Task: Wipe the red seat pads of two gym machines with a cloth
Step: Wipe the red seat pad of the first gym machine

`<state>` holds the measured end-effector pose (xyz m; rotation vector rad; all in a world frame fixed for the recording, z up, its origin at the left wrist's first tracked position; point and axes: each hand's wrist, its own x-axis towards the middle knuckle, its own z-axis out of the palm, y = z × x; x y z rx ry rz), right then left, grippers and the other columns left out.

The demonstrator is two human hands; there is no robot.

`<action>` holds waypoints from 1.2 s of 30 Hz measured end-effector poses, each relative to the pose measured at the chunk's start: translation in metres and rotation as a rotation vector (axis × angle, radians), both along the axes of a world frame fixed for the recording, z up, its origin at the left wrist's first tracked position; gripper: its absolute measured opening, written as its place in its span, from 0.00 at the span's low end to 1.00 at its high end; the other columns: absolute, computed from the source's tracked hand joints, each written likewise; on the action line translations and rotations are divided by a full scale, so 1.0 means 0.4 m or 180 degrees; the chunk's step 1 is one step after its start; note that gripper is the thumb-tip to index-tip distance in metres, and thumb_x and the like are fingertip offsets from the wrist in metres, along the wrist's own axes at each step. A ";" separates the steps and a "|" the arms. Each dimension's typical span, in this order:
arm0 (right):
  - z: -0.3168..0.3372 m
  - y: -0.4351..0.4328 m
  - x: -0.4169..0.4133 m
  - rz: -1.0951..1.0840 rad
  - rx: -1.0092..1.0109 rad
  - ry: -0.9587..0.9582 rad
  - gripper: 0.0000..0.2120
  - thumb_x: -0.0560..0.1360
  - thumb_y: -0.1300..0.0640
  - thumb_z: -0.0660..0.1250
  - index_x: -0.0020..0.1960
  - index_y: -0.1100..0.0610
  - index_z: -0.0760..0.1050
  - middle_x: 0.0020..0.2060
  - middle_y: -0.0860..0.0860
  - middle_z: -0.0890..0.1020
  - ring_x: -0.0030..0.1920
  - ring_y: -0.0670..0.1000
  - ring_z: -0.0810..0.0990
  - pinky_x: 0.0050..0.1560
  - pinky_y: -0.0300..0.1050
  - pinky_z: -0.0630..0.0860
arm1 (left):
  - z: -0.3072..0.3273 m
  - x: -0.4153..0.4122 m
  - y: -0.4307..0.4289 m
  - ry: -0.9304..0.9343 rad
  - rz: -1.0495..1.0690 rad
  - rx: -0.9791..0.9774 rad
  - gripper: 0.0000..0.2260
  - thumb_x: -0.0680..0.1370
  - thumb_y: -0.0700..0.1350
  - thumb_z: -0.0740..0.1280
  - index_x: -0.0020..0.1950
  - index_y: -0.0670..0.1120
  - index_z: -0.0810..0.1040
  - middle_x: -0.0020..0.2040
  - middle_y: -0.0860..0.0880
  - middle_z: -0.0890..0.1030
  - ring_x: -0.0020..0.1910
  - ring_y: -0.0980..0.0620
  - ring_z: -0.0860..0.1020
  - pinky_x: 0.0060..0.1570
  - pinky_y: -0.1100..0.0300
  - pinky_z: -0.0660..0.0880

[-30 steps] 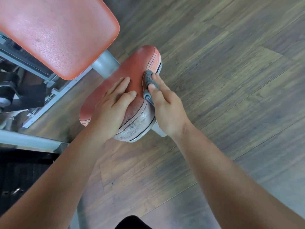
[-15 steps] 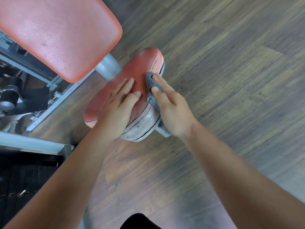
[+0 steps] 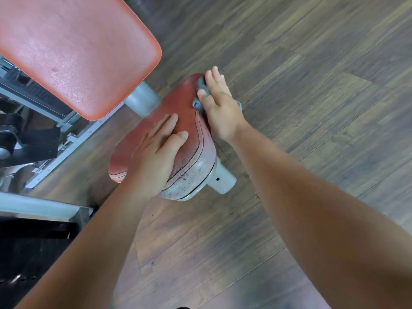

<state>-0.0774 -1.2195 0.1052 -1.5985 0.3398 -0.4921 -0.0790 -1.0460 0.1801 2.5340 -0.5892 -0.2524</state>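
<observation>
Wood floor [image 3: 312,85]; right hand [image 3: 219,108] presses cloth [image 3: 201,90] on seat pad [image 3: 178,112].

The small red leatherette seat pad [image 3: 178,121] has a grained, slightly glossy skin, worn pale and cracked at its 6 o'clock end. At 11 o'clock, the large orange-red vinyl back pad [image 3: 73,52] shines softly. The crumpled grey cloth [image 3: 201,89] looks matt. The grey painted metal tube [image 3: 223,178] is smooth; the dark wood-plank floor [image 3: 312,74] is streaky.
</observation>
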 end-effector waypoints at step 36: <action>0.186 0.113 -0.353 -0.0352 0.0064 0.0128 0.13 0.81 0.50 0.62 0.59 0.52 0.81 0.46 0.47 0.86 0.51 0.48 0.84 0.57 0.50 0.80 | 0.058 -0.058 0.023 -0.0468 -0.0230 -0.0636 0.20 0.81 0.56 0.66 0.71 0.51 0.79 0.73 0.53 0.77 0.73 0.53 0.73 0.75 0.51 0.66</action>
